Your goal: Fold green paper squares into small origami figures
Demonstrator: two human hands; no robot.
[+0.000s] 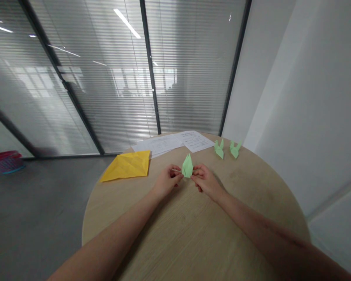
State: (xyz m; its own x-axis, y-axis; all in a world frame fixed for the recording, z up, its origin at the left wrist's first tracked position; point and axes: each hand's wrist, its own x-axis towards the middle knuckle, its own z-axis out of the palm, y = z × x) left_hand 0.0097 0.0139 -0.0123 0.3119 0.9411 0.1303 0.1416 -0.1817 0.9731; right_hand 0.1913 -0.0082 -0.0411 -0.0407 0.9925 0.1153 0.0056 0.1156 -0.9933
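Note:
A pale green piece of folded paper is held upright over the table, its pointed end up. My left hand pinches its lower left corner between thumb and fingers. On the other side, my right hand grips the lower right corner in the same way. Two finished-looking green origami birds, one nearer and another to its right, stand at the back right of the table.
The round wooden table fills the lower middle. A creased yellow paper lies at its left, with white printed sheets at the back. Glass panels with blinds rise behind, a white wall at right. A red-and-blue basket is on the floor.

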